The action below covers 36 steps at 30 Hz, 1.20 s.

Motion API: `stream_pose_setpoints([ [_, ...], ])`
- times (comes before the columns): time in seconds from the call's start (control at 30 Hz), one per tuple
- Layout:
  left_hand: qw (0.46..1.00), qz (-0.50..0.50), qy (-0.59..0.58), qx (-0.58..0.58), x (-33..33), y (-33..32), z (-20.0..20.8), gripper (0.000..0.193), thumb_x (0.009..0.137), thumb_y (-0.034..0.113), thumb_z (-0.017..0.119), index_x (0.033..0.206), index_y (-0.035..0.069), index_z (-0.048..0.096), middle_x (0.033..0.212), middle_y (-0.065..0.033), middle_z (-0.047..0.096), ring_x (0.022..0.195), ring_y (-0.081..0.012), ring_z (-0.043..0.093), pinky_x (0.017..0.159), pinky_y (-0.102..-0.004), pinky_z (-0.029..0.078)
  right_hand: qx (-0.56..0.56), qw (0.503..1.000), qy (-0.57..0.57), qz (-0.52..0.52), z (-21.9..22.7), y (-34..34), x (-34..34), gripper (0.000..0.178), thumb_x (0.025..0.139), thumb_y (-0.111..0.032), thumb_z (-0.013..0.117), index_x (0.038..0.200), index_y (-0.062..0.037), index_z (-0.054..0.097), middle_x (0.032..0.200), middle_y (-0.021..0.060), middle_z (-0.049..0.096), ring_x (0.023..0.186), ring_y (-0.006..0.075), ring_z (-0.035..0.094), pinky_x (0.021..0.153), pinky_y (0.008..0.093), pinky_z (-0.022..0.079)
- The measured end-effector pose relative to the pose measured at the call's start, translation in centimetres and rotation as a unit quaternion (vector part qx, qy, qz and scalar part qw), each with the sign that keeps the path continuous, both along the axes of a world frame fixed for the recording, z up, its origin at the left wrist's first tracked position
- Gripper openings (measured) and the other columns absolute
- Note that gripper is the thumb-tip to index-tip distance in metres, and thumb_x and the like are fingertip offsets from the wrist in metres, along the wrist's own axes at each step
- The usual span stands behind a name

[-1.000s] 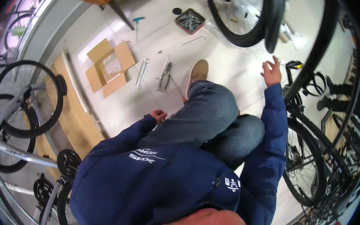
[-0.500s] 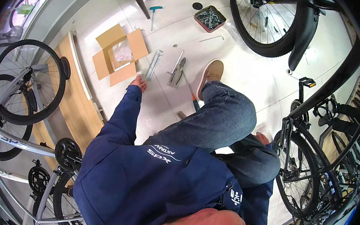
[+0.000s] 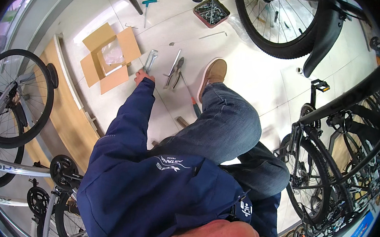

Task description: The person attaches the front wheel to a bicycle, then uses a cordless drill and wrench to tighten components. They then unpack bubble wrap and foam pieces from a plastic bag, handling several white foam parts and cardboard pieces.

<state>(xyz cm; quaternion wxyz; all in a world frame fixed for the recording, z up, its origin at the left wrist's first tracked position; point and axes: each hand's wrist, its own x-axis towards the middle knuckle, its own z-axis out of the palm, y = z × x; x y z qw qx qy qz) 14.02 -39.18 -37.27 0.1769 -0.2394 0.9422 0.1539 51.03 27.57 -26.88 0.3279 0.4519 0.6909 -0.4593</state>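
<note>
My left hand [image 3: 143, 76] reaches down to the floor, just right of an open cardboard box [image 3: 120, 80]. Its fingers close over the lower end of a silver wrench [image 3: 151, 59], whose upper end stays visible. Right of the wrench lie pliers [image 3: 175, 74] with grey handles and a thin silver rod-like tool [image 3: 174, 62]. A screwdriver [image 3: 195, 105] with a red and dark handle points toward my raised leg. My right hand is out of sight behind my bent knee.
A red tray [image 3: 216, 25] of small metal parts and a teal T-handle hex key [image 3: 148, 4] lie farther off. A bicycle wheel [image 3: 272, 52] stands at far right. Bicycles flank me, including a silver frame [image 3: 12, 165] at left and a black one [image 3: 316, 116] at right.
My left hand has moved from beside the wrench onto its lower end. My right hand, partly visible before, has gone behind my knee. The whole view has shifted slightly.
</note>
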Motion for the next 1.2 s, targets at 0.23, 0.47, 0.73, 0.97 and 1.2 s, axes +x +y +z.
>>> stream_pose_setpoints([
  [0.23, 0.999, 0.007, -0.037, -0.039, -1.2, 0.4, -1.4, 0.043, 0.088, 0.017, 0.068, 0.126, 0.001, 0.058, 0.133, -0.021, 0.061, 0.119, -0.043, 0.063, 0.104, -0.0476, 0.053, 0.002, 1.0, -0.005, 0.014, -1.0, -0.2, -2.3, 0.049, 0.105, -0.032, 0.064, 0.139, 0.0021, 0.057, 0.122, 0.0163, 0.069, 0.108, 0.0291, 0.071, 0.094, 0.0424, 0.059],
  [0.47, 0.993, 0.016, -0.111, 0.047, -1.8, 0.4, -1.5, 0.045, 0.085, 0.021, 0.069, 0.124, 0.0, 0.063, 0.132, -0.0236, 0.062, 0.12, -0.0427, 0.064, 0.106, -0.0463, 0.052, -0.006, 1.0, -0.013, 0.012, -2.0, -1.4, -3.4, 0.048, 0.105, -0.032, 0.064, 0.138, 0.0019, 0.058, 0.122, 0.0162, 0.07, 0.108, 0.0285, 0.071, 0.094, 0.0419, 0.059],
  [0.73, 0.997, 0.054, -0.037, 0.03, -0.1, 2.8, -0.5, 0.051, 0.082, 0.029, 0.072, 0.122, -0.002, 0.064, 0.131, -0.0257, 0.061, 0.117, -0.0442, 0.065, 0.103, -0.0487, 0.053, -0.013, 1.0, -0.015, 0.007, -2.4, -2.4, -3.8, 0.048, 0.105, -0.032, 0.064, 0.138, 0.0017, 0.058, 0.122, 0.016, 0.07, 0.107, 0.0279, 0.071, 0.094, 0.0413, 0.059],
  [0.97, 0.987, -0.013, 0.104, 0.122, -1.8, 0.6, 0.5, 0.039, 0.083, 0.025, 0.071, 0.114, 0.002, 0.066, 0.122, -0.0248, 0.065, 0.106, -0.0421, 0.067, 0.096, -0.0491, 0.055, -0.016, 1.0, -0.02, 0.007, -3.0, -3.1, -4.2, 0.048, 0.105, -0.032, 0.064, 0.138, 0.0015, 0.058, 0.122, 0.0159, 0.07, 0.107, 0.0273, 0.071, 0.093, 0.0408, 0.059],
  [1.2, 0.969, 0.104, 0.218, -0.055, -7.7, -15.4, 1.4, 0.058, 0.082, 0.028, 0.073, 0.139, 0.026, 0.064, 0.142, -0.025, 0.055, 0.123, -0.0418, 0.061, 0.106, -0.048, 0.051, -0.021, 0.999, -0.028, 0.0, -2.8, -5.0, -4.6, 0.047, 0.105, -0.033, 0.064, 0.138, 0.0014, 0.059, 0.122, 0.0158, 0.07, 0.107, 0.0268, 0.071, 0.093, 0.0403, 0.06],
])
